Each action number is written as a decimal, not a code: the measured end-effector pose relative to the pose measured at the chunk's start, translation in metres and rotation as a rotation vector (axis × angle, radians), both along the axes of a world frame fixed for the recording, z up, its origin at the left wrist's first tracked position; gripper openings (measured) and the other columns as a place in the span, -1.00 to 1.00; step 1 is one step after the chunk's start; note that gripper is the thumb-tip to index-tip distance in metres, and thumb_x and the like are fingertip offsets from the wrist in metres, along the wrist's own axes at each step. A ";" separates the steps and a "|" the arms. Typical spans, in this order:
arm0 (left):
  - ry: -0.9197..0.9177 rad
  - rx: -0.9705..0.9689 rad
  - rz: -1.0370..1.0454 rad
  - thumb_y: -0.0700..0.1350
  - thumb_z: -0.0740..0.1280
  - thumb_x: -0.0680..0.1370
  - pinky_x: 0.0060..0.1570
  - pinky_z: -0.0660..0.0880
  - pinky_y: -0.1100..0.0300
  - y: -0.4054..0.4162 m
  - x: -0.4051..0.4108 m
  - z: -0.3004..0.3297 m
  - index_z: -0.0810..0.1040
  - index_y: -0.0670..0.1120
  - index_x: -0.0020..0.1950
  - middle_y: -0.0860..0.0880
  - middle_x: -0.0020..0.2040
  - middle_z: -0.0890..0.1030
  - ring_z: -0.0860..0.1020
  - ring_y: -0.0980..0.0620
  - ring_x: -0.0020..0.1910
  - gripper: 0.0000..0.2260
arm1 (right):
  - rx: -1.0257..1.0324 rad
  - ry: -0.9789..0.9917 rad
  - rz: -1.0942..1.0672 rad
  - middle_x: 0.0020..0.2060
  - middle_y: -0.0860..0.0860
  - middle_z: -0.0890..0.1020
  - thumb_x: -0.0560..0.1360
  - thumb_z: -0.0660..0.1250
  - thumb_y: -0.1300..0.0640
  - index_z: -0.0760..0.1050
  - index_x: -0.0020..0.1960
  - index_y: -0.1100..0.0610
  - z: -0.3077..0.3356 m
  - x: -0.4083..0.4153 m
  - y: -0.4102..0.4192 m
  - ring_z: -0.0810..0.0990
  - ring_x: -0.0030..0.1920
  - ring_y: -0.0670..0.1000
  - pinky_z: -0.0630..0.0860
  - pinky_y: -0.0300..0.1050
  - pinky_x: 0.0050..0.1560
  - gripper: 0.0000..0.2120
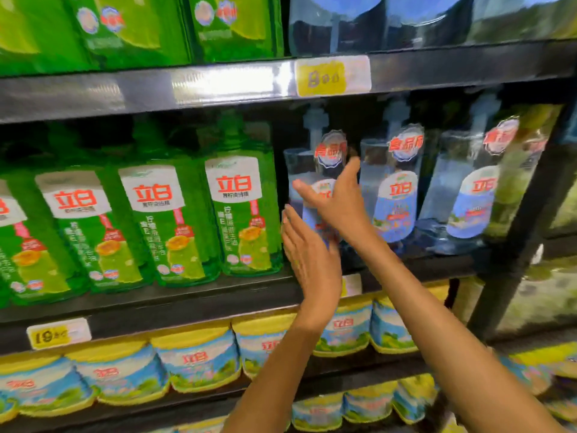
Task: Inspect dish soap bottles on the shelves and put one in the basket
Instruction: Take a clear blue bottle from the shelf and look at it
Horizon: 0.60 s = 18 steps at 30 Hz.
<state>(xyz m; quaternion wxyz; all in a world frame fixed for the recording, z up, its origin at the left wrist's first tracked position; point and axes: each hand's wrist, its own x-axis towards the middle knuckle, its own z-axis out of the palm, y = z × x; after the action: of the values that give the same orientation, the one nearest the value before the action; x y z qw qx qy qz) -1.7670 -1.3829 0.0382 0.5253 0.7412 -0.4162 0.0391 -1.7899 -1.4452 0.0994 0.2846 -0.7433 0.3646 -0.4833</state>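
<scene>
Middle shelf [218,295], stock as seen from my head: green dish soap bottles [175,226] in a row from nine o'clock to the centre, upright, shoulder to shoulder, white label panels with red characters. Clear dish soap bottles [396,189] with pale blue labels and pump tops, from the centre out to three o'clock, upright. My right hand [335,200] is at the leftmost clear bottle [295,170], fingers straight and spread, thumb up toward twelve o'clock, palm lying across its label; whether it touches the bottle I cannot tell, and it grips nothing. My left hand [309,260] sits just below at about seven o'clock of the right, fingers straight and together, pointing up, palm turned toward the same bottle's lower part; holding nothing. Top shelf: green refill packs [131,29] at eleven o'clock, clear containers [384,23] at one o'clock, yellow price tag [324,77] on the rail. Lower shelves: yellow-and-blue pouches [196,360], another yellow price tag [54,335] at eight o'clock.
</scene>
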 end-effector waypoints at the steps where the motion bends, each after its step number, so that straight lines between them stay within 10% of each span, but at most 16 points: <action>1: 0.006 -0.017 0.022 -0.17 0.30 0.56 0.45 -0.03 0.16 -0.002 0.000 -0.001 -0.05 -0.26 0.53 -0.19 0.54 0.08 0.07 -0.11 0.52 -0.31 | 0.064 -0.040 -0.005 0.37 0.29 0.38 0.38 0.52 -0.10 0.09 0.44 0.34 -0.005 0.003 -0.003 0.43 0.32 0.22 0.35 -0.01 0.19 -0.08; 9: -0.001 -0.259 0.008 -0.06 0.48 0.44 0.31 0.26 0.13 0.016 0.004 -0.015 0.26 -0.19 0.45 -0.12 0.37 0.38 0.30 -0.01 0.34 -0.32 | 0.052 -0.253 0.129 -0.08 -0.16 0.55 0.32 0.58 -0.02 0.40 0.16 0.11 -0.016 -0.017 -0.004 0.52 -0.13 -0.23 0.37 -0.52 -0.21 -0.46; 18: 0.155 -0.246 -0.338 0.25 0.43 0.28 -0.13 0.43 0.46 0.063 0.012 -0.012 0.44 -0.07 0.23 0.20 -0.02 0.56 0.55 0.18 -0.05 -0.36 | 0.060 -0.433 0.355 -0.26 -0.26 0.65 0.32 0.57 0.10 0.48 0.02 0.04 -0.018 -0.059 0.051 0.58 -0.27 -0.36 0.45 -0.46 -0.24 -0.64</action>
<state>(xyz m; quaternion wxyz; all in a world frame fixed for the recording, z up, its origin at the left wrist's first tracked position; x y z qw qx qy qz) -1.7548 -1.3194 0.0265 0.6413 0.5918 -0.4851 -0.0561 -1.8492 -1.3941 0.0819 0.4581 -0.6661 0.1735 -0.5624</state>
